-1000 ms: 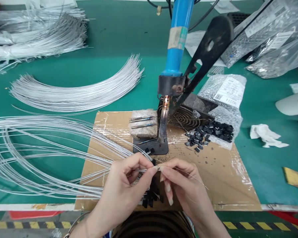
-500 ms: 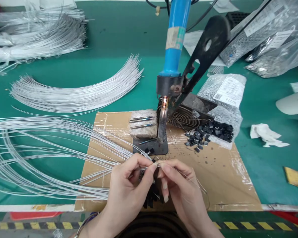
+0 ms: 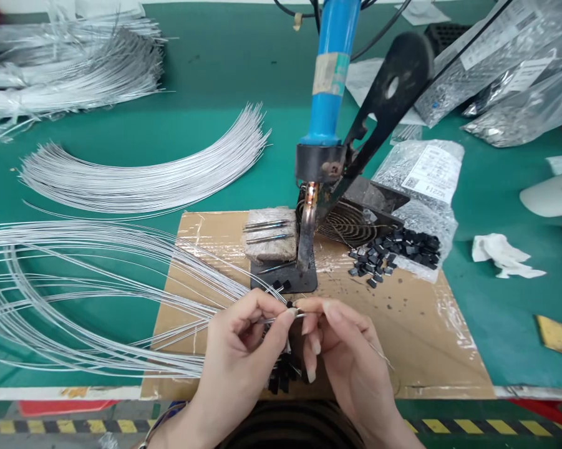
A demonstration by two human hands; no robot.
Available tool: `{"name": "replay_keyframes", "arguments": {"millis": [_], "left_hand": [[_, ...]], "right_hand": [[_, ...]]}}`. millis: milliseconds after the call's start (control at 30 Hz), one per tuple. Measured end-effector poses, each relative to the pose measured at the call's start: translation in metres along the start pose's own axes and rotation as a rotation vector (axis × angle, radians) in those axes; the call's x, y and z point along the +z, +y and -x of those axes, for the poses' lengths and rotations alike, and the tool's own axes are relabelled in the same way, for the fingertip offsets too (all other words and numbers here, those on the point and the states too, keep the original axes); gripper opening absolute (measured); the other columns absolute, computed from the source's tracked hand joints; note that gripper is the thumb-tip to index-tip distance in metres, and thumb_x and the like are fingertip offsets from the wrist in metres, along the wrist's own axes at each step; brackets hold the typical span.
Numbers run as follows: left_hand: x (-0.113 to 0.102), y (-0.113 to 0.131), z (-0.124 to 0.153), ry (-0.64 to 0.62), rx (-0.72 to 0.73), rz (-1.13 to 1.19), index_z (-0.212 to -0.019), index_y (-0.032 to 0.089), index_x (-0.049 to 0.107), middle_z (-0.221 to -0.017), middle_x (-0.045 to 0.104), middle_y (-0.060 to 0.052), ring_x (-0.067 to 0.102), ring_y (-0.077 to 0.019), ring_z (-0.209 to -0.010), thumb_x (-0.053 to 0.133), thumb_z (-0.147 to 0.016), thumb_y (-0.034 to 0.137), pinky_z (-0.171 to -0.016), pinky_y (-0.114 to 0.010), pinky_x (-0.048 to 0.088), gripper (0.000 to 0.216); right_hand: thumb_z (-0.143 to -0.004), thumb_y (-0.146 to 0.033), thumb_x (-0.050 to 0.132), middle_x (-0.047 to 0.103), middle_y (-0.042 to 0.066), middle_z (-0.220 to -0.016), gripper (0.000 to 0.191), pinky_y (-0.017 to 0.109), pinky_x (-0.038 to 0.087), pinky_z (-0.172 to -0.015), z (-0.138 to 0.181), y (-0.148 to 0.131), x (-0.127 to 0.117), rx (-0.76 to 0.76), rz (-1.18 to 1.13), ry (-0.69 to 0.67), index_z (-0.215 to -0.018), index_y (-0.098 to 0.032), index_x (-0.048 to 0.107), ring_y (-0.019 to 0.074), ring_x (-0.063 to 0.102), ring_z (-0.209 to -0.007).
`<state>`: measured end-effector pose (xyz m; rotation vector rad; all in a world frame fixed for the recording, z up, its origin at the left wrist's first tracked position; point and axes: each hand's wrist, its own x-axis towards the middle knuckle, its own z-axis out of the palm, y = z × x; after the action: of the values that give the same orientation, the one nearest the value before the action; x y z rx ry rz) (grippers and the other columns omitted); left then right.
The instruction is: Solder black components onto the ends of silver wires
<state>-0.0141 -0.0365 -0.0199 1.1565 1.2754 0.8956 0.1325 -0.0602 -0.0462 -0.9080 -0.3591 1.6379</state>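
My left hand (image 3: 247, 349) is closed in a pinch, thumb against index finger, on a thin white wire (image 3: 304, 315) whose end pokes out toward the right. Just beside it, my right hand (image 3: 350, 349) pinches a fine, thin strand (image 3: 378, 354) that trails out below its fingers to the right. The fingertips of both hands are close together, with a small gap between the thumbs. Beneath the hands are several small black pieces (image 3: 283, 374), partly hidden. White wires (image 3: 182, 299) run from the left to my left hand and under it.
A blue-handled soldering iron (image 3: 330, 81) points down in a black stand (image 3: 388, 93) just ahead. Small black pieces (image 3: 378, 255) spill from a plastic bag (image 3: 430, 168) on the cardboard (image 3: 416, 337). A curved wire bundle (image 3: 145, 181) lies at left; crumpled tissue (image 3: 503, 254) at right.
My right hand has shifted slightly right, its thumb drawing back from my left fingertips, so more of the wire between the hands shows. My left hand has barely moved.
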Motion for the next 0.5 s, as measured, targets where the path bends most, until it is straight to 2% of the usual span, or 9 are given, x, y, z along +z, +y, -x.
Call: {"name": "replay_keyframes", "arguments": {"millis": [233, 400, 500], "left_hand": [[0.002, -0.003, 0.000, 0.028, 0.001, -0.019, -0.077, 0.017, 0.070, -0.063, 0.063, 0.003, 0.047, -0.0070, -0.054, 0.069, -0.096, 0.023, -0.050, -0.016, 0.036, 0.019], [0.001, -0.009, 0.000, 0.078, 0.011, -0.105, -0.082, 0.019, 0.070, -0.066, 0.066, 0.001, 0.051, -0.0092, -0.055, 0.070, -0.095, 0.028, -0.049, -0.019, 0.037, 0.017], [-0.001, -0.011, 0.002, 0.097, 0.049, -0.171, -0.082, 0.019, 0.071, -0.068, 0.069, 0.000, 0.055, -0.0109, -0.057, 0.070, -0.095, 0.029, -0.050, -0.021, 0.039, 0.016]], "right_hand": [[-0.096, -0.044, 0.071, 0.068, 0.001, -0.077, 0.029, 0.017, 0.055, -0.045, 0.000, 0.000, -0.003, -0.024, 0.045, 0.005, -0.103, -0.021, 0.085, 0.0075, 0.062, -0.050], [-0.093, -0.035, 0.078, 0.069, -0.002, -0.072, 0.014, 0.016, 0.053, -0.046, 0.003, 0.006, -0.008, -0.048, 0.208, 0.023, -0.099, -0.025, 0.085, 0.0072, 0.065, -0.047], [-0.090, -0.032, 0.081, 0.070, -0.002, -0.070, 0.010, 0.016, 0.052, -0.044, 0.004, 0.008, -0.009, -0.052, 0.232, 0.045, -0.096, -0.026, 0.085, 0.0070, 0.064, -0.045]]}}
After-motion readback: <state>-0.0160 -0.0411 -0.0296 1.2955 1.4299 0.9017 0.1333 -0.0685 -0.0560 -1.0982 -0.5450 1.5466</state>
